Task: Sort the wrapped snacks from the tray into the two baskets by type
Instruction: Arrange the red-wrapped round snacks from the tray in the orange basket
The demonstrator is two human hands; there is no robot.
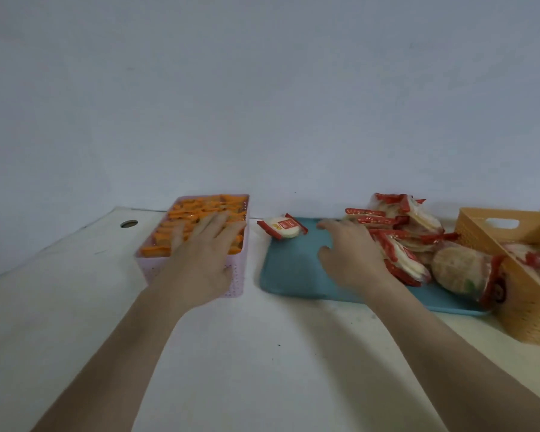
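Observation:
A pink basket (197,285) on the left holds several orange-wrapped snacks (197,210). My left hand (205,247) hovers flat over them, fingers straight, holding nothing. A teal tray (289,275) lies in the middle. One red-and-white round cracker packet (282,227) sits on its far left corner. A pile of the same red-and-white packets (396,232) fills the tray's right side. My right hand (349,254) reaches over the tray between the lone packet and the pile, fingers relaxed, holding nothing. An orange basket (527,313) at the right holds more red-and-white packets (536,260).
A larger round brownish wrapped snack (459,266) leans between the tray's pile and the orange basket. The white table (262,353) has a round hole (128,223) at its far left. A plain wall stands right behind the table.

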